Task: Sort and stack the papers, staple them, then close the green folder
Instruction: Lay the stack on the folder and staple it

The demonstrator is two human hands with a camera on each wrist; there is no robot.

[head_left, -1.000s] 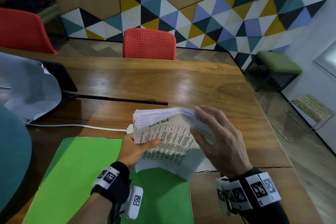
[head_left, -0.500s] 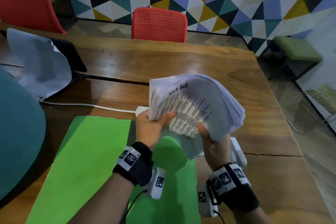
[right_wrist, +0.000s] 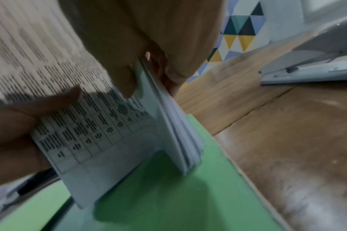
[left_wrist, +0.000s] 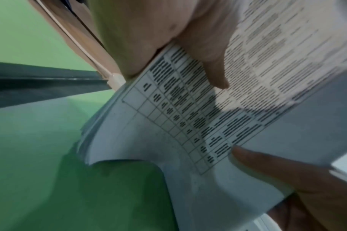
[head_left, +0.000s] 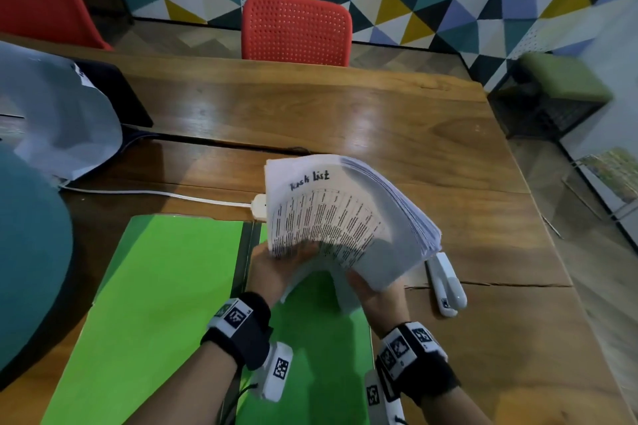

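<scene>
A thick stack of white papers (head_left: 338, 214), its top sheet headed "Task list" over a printed table, stands raised on its lower edge above the open green folder (head_left: 165, 293). My left hand (head_left: 276, 266) grips the stack's lower left edge, thumb on the printed face (left_wrist: 214, 68). My right hand (head_left: 373, 290) grips the lower right edge with the thumb in front and fingers behind the sheets (right_wrist: 129, 78). The stack bows backward at the top. A white stapler (head_left: 447, 283) lies on the table right of the folder, close to my right hand.
The wooden table (head_left: 345, 121) has a white cable and plug (head_left: 259, 205) behind the folder. A grey cloth over a dark device (head_left: 65, 121) sits at the far left, a teal object (head_left: 27, 252) at the left edge. Red chairs (head_left: 297, 29) stand behind the table.
The stack went from lying low over the folder to being raised upright. My right hand moved from on top of the sheets to gripping the lower right edge, uncovering the stapler.
</scene>
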